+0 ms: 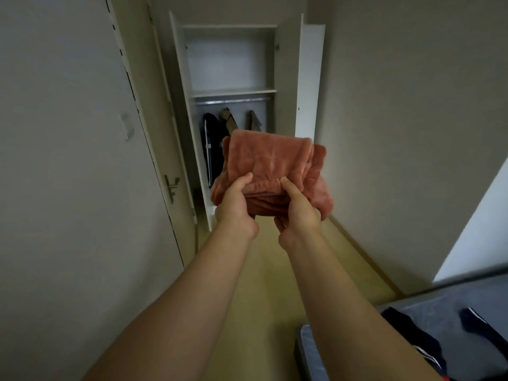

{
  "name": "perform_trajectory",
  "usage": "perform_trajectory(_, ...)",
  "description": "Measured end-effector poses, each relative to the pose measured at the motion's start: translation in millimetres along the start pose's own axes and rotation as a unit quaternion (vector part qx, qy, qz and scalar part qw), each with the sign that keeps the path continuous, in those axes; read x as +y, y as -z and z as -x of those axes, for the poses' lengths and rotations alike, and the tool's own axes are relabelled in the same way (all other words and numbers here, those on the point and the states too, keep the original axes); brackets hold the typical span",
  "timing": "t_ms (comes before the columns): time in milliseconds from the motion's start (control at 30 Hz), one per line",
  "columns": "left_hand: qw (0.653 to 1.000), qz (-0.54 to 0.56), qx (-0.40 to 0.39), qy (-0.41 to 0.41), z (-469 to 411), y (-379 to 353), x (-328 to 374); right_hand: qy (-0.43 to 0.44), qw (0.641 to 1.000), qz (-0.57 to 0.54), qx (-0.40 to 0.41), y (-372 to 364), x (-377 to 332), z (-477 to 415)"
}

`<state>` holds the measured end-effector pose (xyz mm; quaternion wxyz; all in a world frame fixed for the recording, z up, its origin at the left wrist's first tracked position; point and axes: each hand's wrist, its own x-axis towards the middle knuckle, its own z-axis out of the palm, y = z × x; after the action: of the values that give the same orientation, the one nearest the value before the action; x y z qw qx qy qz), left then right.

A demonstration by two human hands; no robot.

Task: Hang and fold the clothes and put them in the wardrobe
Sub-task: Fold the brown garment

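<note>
Head view: left hand (235, 204) and right hand (298, 213) pinch folded pink fleece (270, 163); no writing legible.

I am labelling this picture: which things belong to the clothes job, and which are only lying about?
Job: folded pink garment, gripped by left hand and right hand; open wardrobe; dark clothes on the bed.
Other: room door; light switch.
</note>
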<state>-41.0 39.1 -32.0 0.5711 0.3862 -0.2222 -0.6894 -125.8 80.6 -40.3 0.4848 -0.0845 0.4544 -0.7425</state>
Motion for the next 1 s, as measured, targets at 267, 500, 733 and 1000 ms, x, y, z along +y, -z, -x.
perform_trajectory(267, 0.999, 0.026, 0.006, -0.036, -193, -19, 86, -0.003, 0.999, 0.021, -0.038, -154, 12, -146)
perform_trajectory(500, 0.997, 0.043, -0.038, -0.056, -386, -53, 133, 0.041, 0.998, 0.017, -0.033, -276, 30, -306)
perform_trajectory(733, 0.997, 0.042, -0.053, -0.039, -555, -119, 167, 0.057, 0.998, 0.005, -0.025, -369, 13, -462)
perform_trajectory(1000, 0.997, 0.044, -0.050, -0.043, -765, -196, 166, 0.056, 0.997, 0.001, -0.049, -443, 5, -680)
